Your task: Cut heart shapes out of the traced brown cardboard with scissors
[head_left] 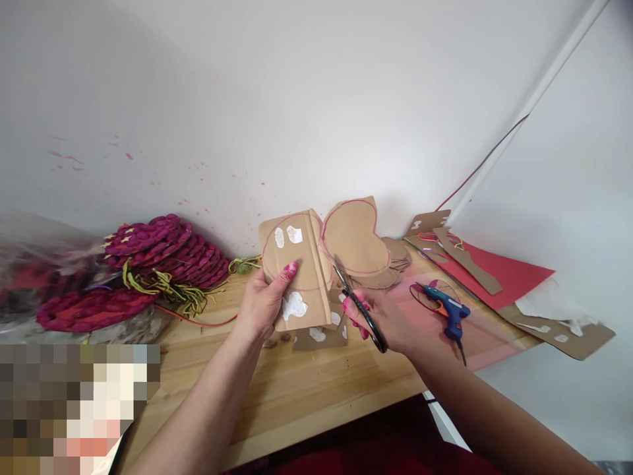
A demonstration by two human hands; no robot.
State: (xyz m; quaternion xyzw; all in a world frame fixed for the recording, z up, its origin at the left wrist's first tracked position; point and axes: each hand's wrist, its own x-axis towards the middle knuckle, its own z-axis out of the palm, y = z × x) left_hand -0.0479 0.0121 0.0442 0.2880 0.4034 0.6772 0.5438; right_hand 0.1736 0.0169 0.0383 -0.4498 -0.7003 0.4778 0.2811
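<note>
My left hand [264, 293] grips a piece of brown cardboard [301, 264] with its thumb on the near face. Pinkish-red curved outlines are drawn on the cardboard, and white torn paper patches cling to its left part. A vertical fold runs between that part and a heart-like outlined section [353, 237] on the right, partly cut round its edge. In my right hand [373, 316] is a pair of scissors with black handles [378, 340]. Their blades meet the cardboard low between the two outlines; how far they are apart is hard to make out.
Cut cardboard shapes [395, 254] are stacked behind. A blue glue gun [448, 310] lies at right, near red sheet material [514, 267] and cardboard scraps [568, 333]. Stacked magenta braided pieces [168, 254] with yellow-green strings [182, 297] sit at left on the wooden table [297, 396].
</note>
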